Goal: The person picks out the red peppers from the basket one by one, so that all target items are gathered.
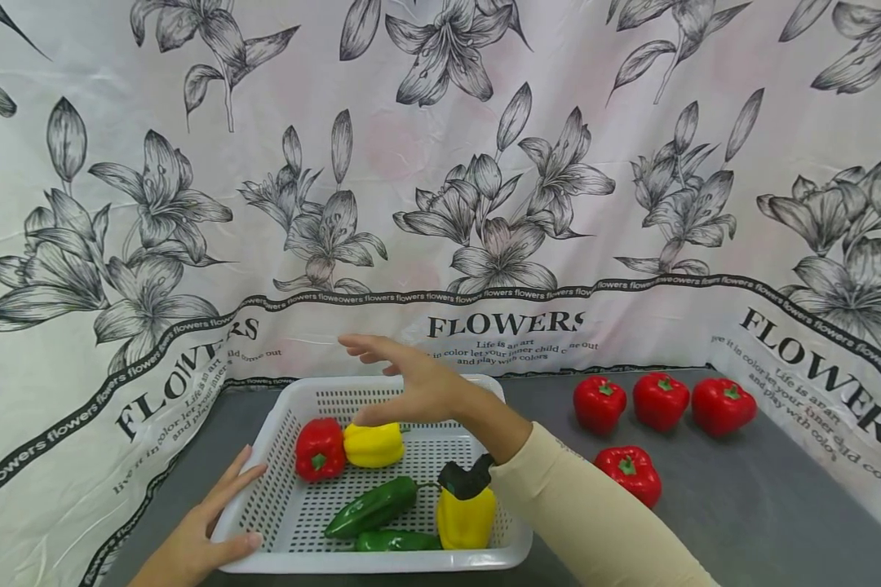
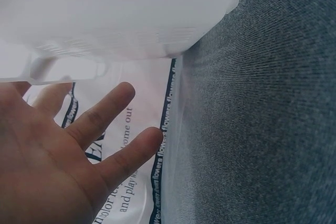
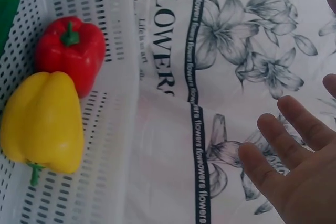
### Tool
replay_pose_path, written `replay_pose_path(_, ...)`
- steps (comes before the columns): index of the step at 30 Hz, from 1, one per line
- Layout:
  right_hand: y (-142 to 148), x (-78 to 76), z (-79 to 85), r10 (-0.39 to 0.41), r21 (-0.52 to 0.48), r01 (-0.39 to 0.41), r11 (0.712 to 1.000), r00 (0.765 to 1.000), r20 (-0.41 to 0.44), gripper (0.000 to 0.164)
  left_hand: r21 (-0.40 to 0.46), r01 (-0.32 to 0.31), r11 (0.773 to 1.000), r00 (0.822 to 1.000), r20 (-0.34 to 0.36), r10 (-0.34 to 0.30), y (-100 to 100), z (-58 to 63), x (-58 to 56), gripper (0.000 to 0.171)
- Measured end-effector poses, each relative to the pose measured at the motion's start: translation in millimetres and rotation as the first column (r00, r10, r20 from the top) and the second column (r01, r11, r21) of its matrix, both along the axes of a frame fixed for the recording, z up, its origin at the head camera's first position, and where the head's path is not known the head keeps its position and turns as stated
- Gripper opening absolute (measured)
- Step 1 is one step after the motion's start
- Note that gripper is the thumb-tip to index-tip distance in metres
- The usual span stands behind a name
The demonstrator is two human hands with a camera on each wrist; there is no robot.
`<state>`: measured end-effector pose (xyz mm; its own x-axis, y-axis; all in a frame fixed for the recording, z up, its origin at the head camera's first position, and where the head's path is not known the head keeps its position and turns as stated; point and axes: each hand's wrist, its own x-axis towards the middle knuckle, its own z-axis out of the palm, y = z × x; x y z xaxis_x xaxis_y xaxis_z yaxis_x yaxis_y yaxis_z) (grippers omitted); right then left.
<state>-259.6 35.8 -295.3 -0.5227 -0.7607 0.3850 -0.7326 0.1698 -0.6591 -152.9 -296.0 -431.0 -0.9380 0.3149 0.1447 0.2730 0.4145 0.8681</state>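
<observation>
A white perforated plastic basket point(image 1: 264, 522) holds a red bell pepper point(image 1: 320, 450), two yellow bell peppers, one at the back point(image 1: 374, 445) and one at the front right point(image 1: 466, 522), and two long green peppers, one point(image 1: 373, 507) behind the other point(image 1: 398, 540). My left hand point(image 1: 200, 522) touches the basket's left front corner; in the left wrist view its fingers point(image 2: 105, 114) spread out below the rim. Above the back of the basket hangs my right hand point(image 1: 418, 383), fingers extended and holding nothing. The right wrist view shows that hand point(image 3: 299, 156) apart from the peppers.
Right of the basket, several red bell peppers, one of them point(image 1: 661, 401) in a back row and another point(image 1: 629, 474) nearer, sit on the grey table point(image 1: 741, 497). A floral-printed white curtain point(image 1: 411, 244) stands behind and along both sides. A black device point(image 1: 464, 479) is on my right wrist.
</observation>
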Motion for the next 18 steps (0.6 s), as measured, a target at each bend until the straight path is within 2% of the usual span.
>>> replay_pose_path(8,-13,-7.6,-11.4,0.010,0.056,-0.013,0.998,0.999,0.052,0.081,-0.012,0.023,1.000,0.998,-0.060,-0.024,1,0.0,-0.6,0.065)
replay_pose_path(15,-30,-17.2,-21.6,0.016,0.086,-0.024,0.996,0.996,0.090,0.079,0.022,0.025,0.999,0.998,-0.052,-0.023,0,0.0,0.7,0.066)
replay_pose_path(18,-37,-21.4,-26.8,0.033,0.102,-0.045,0.994,0.993,0.114,0.078,0.007,0.009,1.000,0.999,-0.049,-0.009,0,-0.2,0.6,0.065)
